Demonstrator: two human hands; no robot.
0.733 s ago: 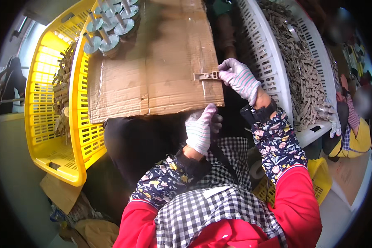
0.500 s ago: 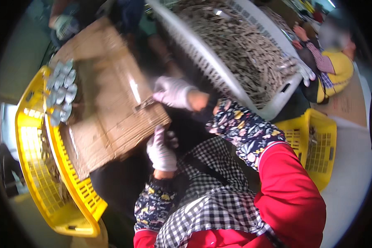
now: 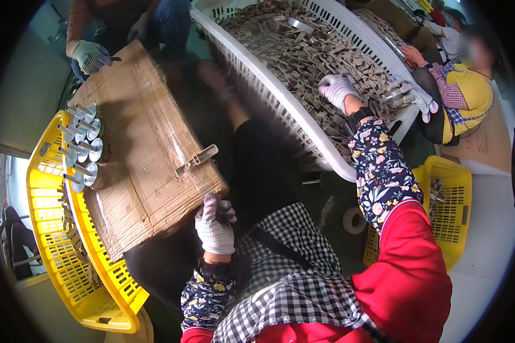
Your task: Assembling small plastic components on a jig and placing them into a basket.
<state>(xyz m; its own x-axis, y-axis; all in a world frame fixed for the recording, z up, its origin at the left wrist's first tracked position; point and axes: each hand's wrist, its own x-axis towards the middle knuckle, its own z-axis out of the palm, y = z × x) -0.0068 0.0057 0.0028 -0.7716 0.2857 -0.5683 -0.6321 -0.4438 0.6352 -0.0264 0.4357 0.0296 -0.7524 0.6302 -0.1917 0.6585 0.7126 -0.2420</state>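
In its striped glove, my right hand (image 3: 337, 91) hangs over the brown-grey metal pieces (image 3: 303, 60) in a large white plastic basket (image 3: 269, 74). Its fingers are curled and close together, and their tips are out of sight. My gloved left hand (image 3: 216, 226) is beside the near edge of a cardboard sheet (image 3: 143, 137), fingers curled; whatever it may hold is hidden. On the cardboard's right edge lies a long slotted metal piece (image 3: 197, 160), partly overhanging. Several silver discs with posts (image 3: 91, 150) stand along the cardboard's left side.
Yellow baskets stand at the left (image 3: 57, 228) and right (image 3: 455, 217). A co-worker's gloved hand (image 3: 90, 56) holds a small dark piece near the cardboard's far end. Another person in a yellow garment (image 3: 469, 94) sits at right. A tape roll (image 3: 355, 220) lies on the floor.
My right hand has left the slotted metal piece at the cardboard's edge and moved right, over the white basket. My left hand stays near the cardboard, slightly lower.
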